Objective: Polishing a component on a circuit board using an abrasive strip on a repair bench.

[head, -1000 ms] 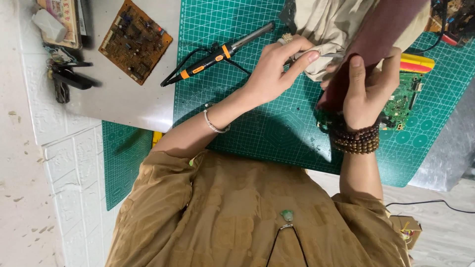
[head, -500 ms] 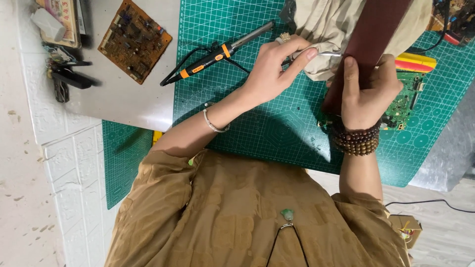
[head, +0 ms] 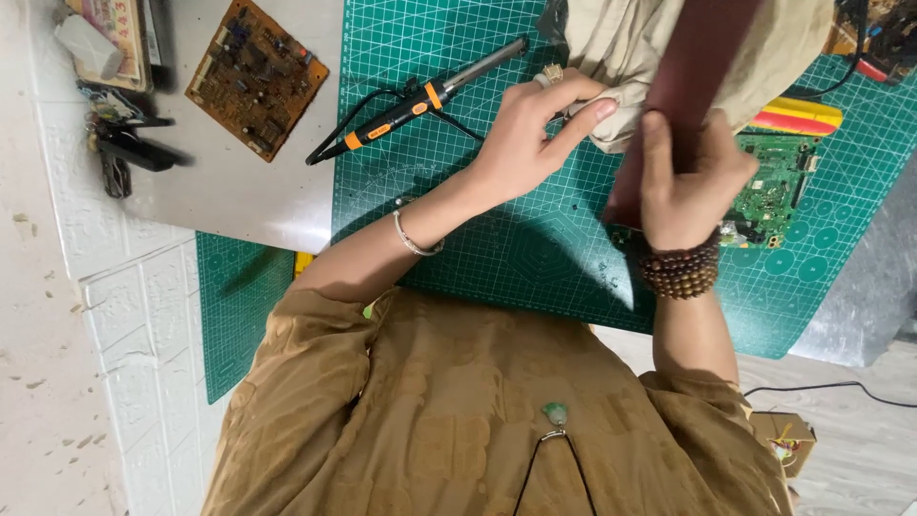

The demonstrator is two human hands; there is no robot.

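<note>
My right hand [head: 690, 182] is closed around a dark red strap [head: 693, 86], thumb pressed flat along its front and the other fingers wrapped behind it. The strap runs up from my grip and out of the top of the view, crossing a bundle of beige cloth [head: 630, 43] that lies at the far edge of the green cutting mat [head: 535, 248]. A stack of brown bead bracelets [head: 680, 272] sits on that wrist.

My left hand [head: 530, 134] reaches in from the other side, its fingers curled with the index finger stretched out, pinching the lower edge of the beige cloth just beside the strap. A thin silver bangle [head: 413, 239] circles that wrist.

Partly under my right hand, a green circuit board [head: 774, 186] rests on the mat. Just beyond it lies a yellow and red striped thing [head: 798, 117], whose kind I cannot tell. Left of my left hand, a soldering iron [head: 420, 100] with a black and orange handle lies slanted on the mat, its metal tip pointing toward the cloth and its cable looping beside it.

Off the mat, on the grey tabletop [head: 229, 201], sits a brown circuit board [head: 256, 76] full of small parts, well apart from my hands. Near the table's left edge there are some dark tools [head: 129, 148], too blurred to make out. I am wearing an ochre shirt [head: 430, 420] with a green pendant [head: 555, 414] hanging against it.
</note>
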